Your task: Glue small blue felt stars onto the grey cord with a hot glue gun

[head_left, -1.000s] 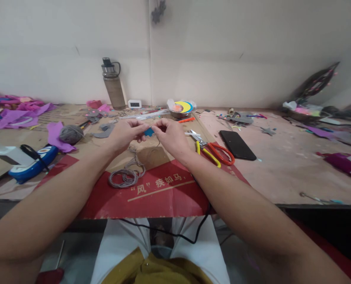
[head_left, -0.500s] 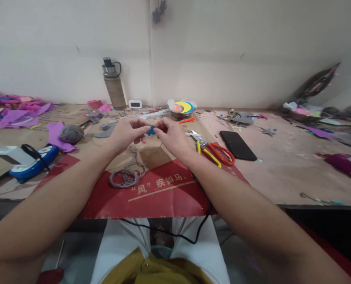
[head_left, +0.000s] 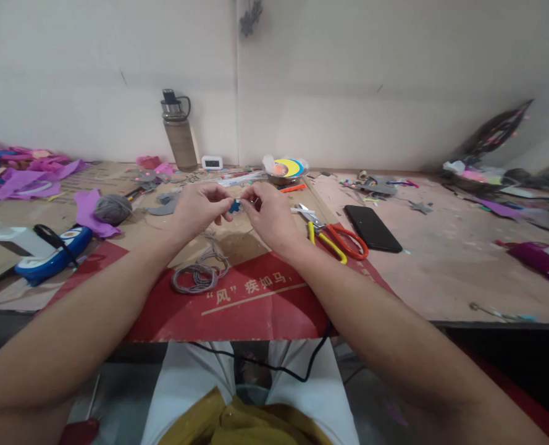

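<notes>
Okay, clock face centred on the blue star [head_left: 234,206], 12 o'clock toward the wall [head_left: 371,55]; the star's tiny and up in the air over the worktop [head_left: 441,266], right between the two hands. Left hand [head_left: 204,207] is at 9 o'clock, thumb and finger pinched on the star's edge; right hand [head_left: 267,213] is at 3 o'clock, thumb and finger drawn in narrow right by the star, but I can't tell if they're touching it or gripping something thin.

Around that, a string coil [head_left: 194,279] sits at 7 o'clock, partly on the red sheet [head_left: 274,321], which fills 6 o'clock; scissors [head_left: 352,244] with a red loop lie between 3 and 4, with yellow handles [head_left: 334,250] just beside it (one tool or two, can't tell); phone [head_left: 373,228] is lying flat at 3, past the scissors. A bowl [head_left: 283,180] is at 2; bottle [head_left: 180,142] stands upright around 11, with a little white timer [head_left: 212,162] just to its right; yarn ball [head_left: 112,210] is at 9, touching some purple felt [head_left: 85,207].
</notes>
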A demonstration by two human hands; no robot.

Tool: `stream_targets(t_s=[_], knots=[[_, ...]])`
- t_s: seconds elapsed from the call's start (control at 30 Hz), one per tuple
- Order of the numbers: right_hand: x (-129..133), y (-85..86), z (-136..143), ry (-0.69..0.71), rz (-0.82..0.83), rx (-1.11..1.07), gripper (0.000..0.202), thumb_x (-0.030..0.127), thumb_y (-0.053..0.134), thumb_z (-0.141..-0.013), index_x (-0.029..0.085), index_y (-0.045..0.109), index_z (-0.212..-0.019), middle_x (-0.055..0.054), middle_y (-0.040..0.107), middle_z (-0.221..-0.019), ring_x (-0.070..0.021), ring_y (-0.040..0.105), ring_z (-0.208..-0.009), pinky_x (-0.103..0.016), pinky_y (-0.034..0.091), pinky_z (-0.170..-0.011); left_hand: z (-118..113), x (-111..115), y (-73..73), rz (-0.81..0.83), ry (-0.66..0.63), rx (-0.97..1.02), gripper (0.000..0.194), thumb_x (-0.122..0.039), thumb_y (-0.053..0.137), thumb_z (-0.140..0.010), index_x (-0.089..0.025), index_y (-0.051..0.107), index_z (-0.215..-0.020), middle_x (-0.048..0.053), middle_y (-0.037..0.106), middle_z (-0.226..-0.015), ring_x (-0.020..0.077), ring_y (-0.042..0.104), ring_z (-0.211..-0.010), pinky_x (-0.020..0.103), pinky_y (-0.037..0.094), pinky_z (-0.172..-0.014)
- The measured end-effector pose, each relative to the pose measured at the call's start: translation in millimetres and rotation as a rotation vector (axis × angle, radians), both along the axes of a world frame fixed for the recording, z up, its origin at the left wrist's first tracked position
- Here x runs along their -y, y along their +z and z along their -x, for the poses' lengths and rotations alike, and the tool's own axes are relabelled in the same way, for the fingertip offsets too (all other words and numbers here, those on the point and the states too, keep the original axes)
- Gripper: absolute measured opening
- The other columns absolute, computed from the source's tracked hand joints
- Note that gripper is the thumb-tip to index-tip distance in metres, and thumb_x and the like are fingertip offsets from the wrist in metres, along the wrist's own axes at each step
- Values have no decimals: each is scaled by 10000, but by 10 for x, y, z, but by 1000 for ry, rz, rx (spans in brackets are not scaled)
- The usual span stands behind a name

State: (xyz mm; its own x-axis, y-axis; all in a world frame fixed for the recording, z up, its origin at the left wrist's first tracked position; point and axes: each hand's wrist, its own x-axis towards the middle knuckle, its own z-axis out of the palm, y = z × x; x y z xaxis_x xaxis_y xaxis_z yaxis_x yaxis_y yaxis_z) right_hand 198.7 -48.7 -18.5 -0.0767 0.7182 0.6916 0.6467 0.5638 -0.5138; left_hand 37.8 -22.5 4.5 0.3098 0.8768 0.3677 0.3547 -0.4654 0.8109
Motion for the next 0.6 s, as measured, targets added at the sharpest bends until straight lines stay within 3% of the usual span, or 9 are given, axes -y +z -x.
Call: stream_targets(t_s=[0.2,0.47,0.6], knots=[[26,10,49,20,22,-22,83,160,527,-845,189,544,-769,-19,591,-751,-147,507,-716,-299,389,-695,-34,1,-23,55,-25,152,129,-257,685,-696,-147,646,-750,34,696,-640,145,665,-572,256,563,-573],[37,9,72,-5,-4,-28,81,183,539,-842,189,535,-762,-27,600,-761,-143,510,-702,-295,392,-692,-29,20,-16,8,25,105,128,-262,674,-712,-137,673,-737,37,703,-663,142,676,-601,248,572,-607],[38,0,103,18,76,-71,103,206,554,-829,192,548,-727,-16,617,-741,-138,526,-703,-292,402,-696,-45,-1,-38,38,31,176,143,-276,684,-712,-136,665,-732,29,696,-661,126,658,-580,248,574,-614]])
